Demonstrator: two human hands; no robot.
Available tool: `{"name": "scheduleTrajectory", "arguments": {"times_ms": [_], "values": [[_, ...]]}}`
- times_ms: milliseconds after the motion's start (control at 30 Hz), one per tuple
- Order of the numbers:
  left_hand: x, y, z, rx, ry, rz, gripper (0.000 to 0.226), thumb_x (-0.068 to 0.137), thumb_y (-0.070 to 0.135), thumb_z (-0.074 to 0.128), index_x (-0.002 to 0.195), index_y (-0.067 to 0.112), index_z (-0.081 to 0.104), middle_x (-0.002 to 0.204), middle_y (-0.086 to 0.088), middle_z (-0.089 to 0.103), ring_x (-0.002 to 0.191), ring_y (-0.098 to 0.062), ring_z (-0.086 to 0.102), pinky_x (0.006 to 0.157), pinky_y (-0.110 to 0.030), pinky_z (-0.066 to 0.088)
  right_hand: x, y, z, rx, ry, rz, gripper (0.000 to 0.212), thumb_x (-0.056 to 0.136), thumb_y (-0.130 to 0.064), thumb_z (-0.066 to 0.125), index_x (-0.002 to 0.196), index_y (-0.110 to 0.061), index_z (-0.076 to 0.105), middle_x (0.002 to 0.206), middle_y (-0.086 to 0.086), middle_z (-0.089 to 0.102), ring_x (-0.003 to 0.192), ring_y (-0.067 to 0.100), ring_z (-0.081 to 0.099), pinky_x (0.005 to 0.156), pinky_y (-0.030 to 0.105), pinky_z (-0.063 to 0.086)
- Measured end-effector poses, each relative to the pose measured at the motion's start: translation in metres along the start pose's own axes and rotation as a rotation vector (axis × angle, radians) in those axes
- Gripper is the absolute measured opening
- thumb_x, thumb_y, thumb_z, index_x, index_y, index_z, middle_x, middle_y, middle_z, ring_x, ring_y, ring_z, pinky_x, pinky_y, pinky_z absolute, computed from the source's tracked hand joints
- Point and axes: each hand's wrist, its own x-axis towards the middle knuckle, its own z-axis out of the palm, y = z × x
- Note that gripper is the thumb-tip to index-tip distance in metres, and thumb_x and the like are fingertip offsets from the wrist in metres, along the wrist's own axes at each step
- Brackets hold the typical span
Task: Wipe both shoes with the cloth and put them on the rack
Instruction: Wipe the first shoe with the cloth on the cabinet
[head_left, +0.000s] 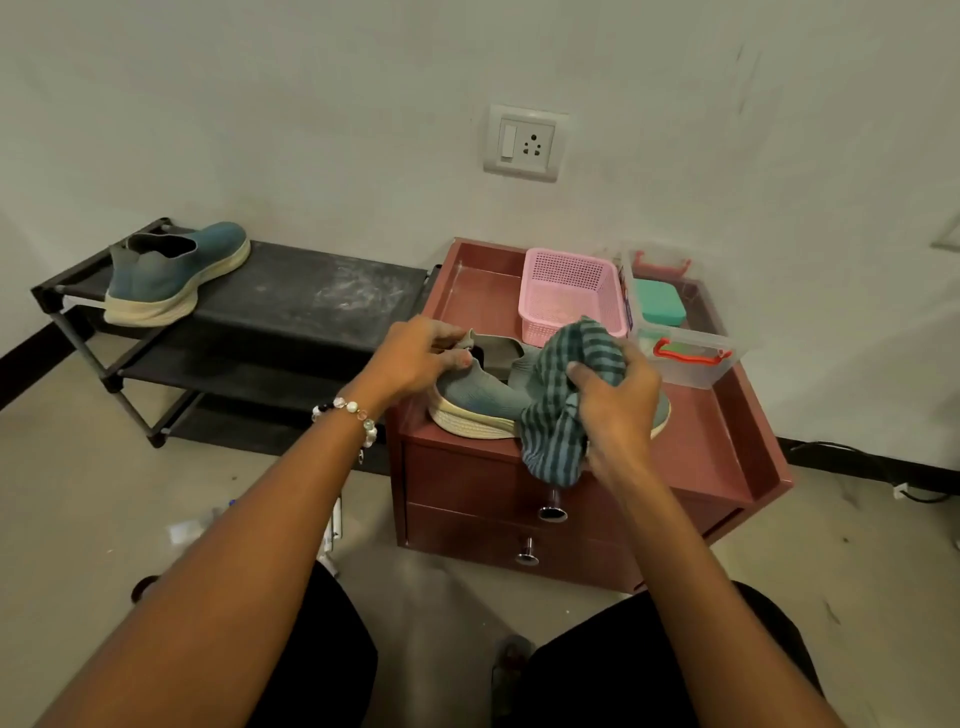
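Head view, hands (519, 374) wiping shoe (478, 400), cloth (566, 395)

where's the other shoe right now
In the head view at left, the other shoe sits on the left end of the black rack's top shelf, beside the red cabinet.

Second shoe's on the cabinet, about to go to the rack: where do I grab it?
Probably the heel collar of the shoe, from the left, where the left hand already pinches the pull tab. The opening faces up, and the right hand holds the cloth over its front.
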Motion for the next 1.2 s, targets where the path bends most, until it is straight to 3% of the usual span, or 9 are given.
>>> {"name": "scheduleTrajectory", "arguments": {"times_ms": [100, 233, 333, 467, 667, 800, 900, 1100, 1200], "values": [[0.007, -0.003, 0.005, -0.039, 0.082, 0.0, 0.023, 0.082, 0.02, 0.073, 0.103, 0.012, 0.073, 0.099, -0.003, 0.073, 0.087, -0.003, 0.065, 0.075, -0.011, 0.05, -0.017, 0.005, 0.02, -0.155, -0.046, -0.284, 0.041, 0.081, 0.003, 0.063, 0.118, -0.016, 0.063, 0.088, -0.015, 0.064, 0.073, -0.005, 0.061, 0.069, 0.01, 0.05], [0.015, -0.007, 0.009, -0.108, 0.153, -0.053, 0.016, 0.078, 0.017, 0.076, 0.09, 0.006, 0.076, 0.084, -0.005, 0.074, 0.081, -0.015, 0.071, 0.08, -0.035, 0.058, -0.028, 0.033, 0.045, -0.537, -0.268, -0.672, 0.052, 0.075, 0.002, 0.055, 0.127, -0.003, 0.057, 0.11, 0.012, 0.068, 0.097, 0.026, 0.066, 0.086, 0.035, 0.053], [0.016, -0.009, 0.011, -0.102, 0.167, -0.067, 0.014, 0.077, 0.021, 0.077, 0.088, 0.011, 0.078, 0.083, 0.0, 0.075, 0.081, -0.01, 0.07, 0.084, -0.033, 0.056, -0.035, 0.055, 0.062, -0.865, -0.365, -0.851, 0.049, 0.079, -0.005, 0.036, 0.12, 0.003, 0.062, 0.115, 0.021, 0.066, 0.106, 0.037, 0.064, 0.084, 0.046, 0.055], [0.019, -0.014, 0.012, -0.079, 0.143, -0.084, 0.011, 0.075, 0.027, 0.079, 0.084, 0.021, 0.078, 0.079, 0.008, 0.074, 0.079, -0.004, 0.069, 0.085, -0.032, 0.056, -0.028, 0.071, 0.065, -1.062, -0.47, -1.101, 0.042, 0.08, -0.009, 0.037, 0.101, -0.001, 0.072, 0.107, 0.019, 0.07, 0.103, 0.038, 0.065, 0.077, 0.046, 0.057], [0.018, -0.007, 0.016, 0.06, 0.153, -0.067, 0.015, 0.075, 0.035, 0.078, 0.087, 0.025, 0.078, 0.084, 0.007, 0.074, 0.079, -0.005, 0.065, 0.074, -0.023, 0.05, -0.017, 0.059, 0.059, -1.115, -0.278, -0.748, 0.02, 0.056, -0.002, 0.078, 0.073, -0.009, 0.069, 0.079, 0.008, 0.072, 0.077, 0.027, 0.069, 0.063, 0.034, 0.053], [0.018, -0.007, 0.017, 0.091, 0.167, -0.07, 0.016, 0.076, 0.036, 0.076, 0.087, 0.025, 0.078, 0.084, 0.009, 0.074, 0.079, -0.003, 0.066, 0.076, -0.021, 0.049, -0.041, 0.064, 0.076, -1.033, -0.34, -0.733, 0.043, 0.052, 0.005, 0.059, 0.092, 0.0, 0.07, 0.097, 0.019, 0.072, 0.092, 0.033, 0.069, 0.074, 0.043, 0.055], [0.018, -0.011, 0.017, 0.084, 0.172, -0.065, 0.015, 0.077, 0.035, 0.076, 0.086, 0.023, 0.078, 0.082, 0.008, 0.074, 0.076, -0.004, 0.066, 0.079, -0.025, 0.052, -0.037, 0.07, 0.07, -1.05, -0.392, -0.855, 0.058, 0.041, 0.01, 0.071, 0.098, 0.001, 0.071, 0.103, 0.019, 0.071, 0.097, 0.031, 0.069, 0.08, 0.043, 0.055], [0.017, -0.009, 0.02, 0.113, 0.185, -0.028, 0.021, 0.078, 0.036, 0.075, 0.081, 0.015, 0.078, 0.075, 0.005, 0.072, 0.08, -0.011, 0.066, 0.079, -0.028, 0.049, -0.028, 0.052, 0.05, -1.221, -0.222, -0.658, 0.024, 0.04, 0.007, 0.078, 0.052, -0.005, 0.06, 0.053, 0.014, 0.06, 0.053, 0.032, 0.061, 0.059, 0.036, 0.052], [0.018, -0.008, 0.023, 0.091, 0.224, -0.045, 0.018, 0.076, 0.036, 0.076, 0.086, 0.022, 0.079, 0.084, 0.006, 0.074, 0.085, -0.01, 0.066, 0.086, -0.034, 0.05, -0.034, 0.053, 0.065, -1.106, -0.244, -0.591, 0.016, 0.051, 0.008, 0.07, 0.067, 0.005, 0.065, 0.068, 0.025, 0.064, 0.065, 0.04, 0.063, 0.064, 0.042, 0.054]]}}
